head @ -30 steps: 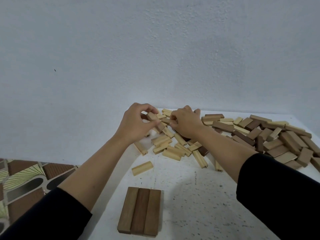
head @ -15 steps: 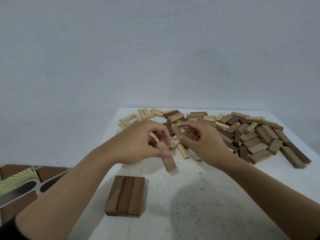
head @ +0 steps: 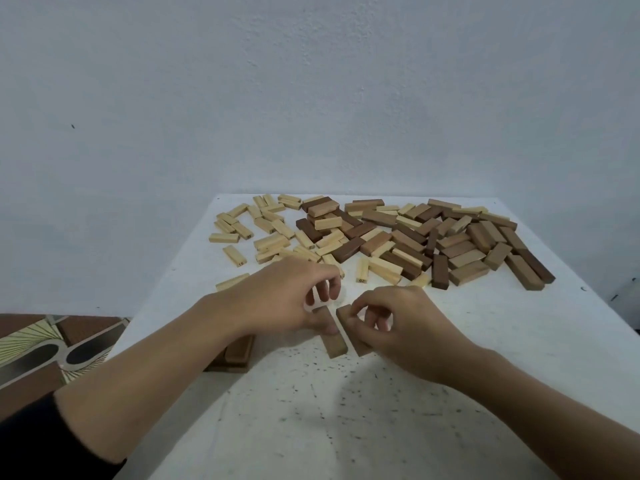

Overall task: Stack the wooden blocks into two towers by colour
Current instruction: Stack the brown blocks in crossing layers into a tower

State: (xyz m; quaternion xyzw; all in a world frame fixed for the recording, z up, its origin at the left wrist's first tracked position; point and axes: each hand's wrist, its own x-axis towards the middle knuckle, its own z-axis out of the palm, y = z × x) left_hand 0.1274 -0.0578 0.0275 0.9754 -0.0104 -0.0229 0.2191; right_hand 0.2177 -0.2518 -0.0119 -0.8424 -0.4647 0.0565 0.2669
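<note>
We note two brown blocks lying side by side on the white table (head: 381, 410), a narrow gap between them. The left hand (head: 287, 299) pinches the left brown block (head: 335, 342) with curled fingers and thumb. The right hand (head: 405, 327), fingers likewise curled, pinches the right brown block (head: 343, 316). A brown base layer (head: 239, 353) sits just left, partly hidden under the left forearm. The loose blocks (head: 381, 237), light and dark, lie scattered at the table's far side.

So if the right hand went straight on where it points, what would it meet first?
Probably the left block, just beside the right block that the right hand holds; then the left hand.
</note>
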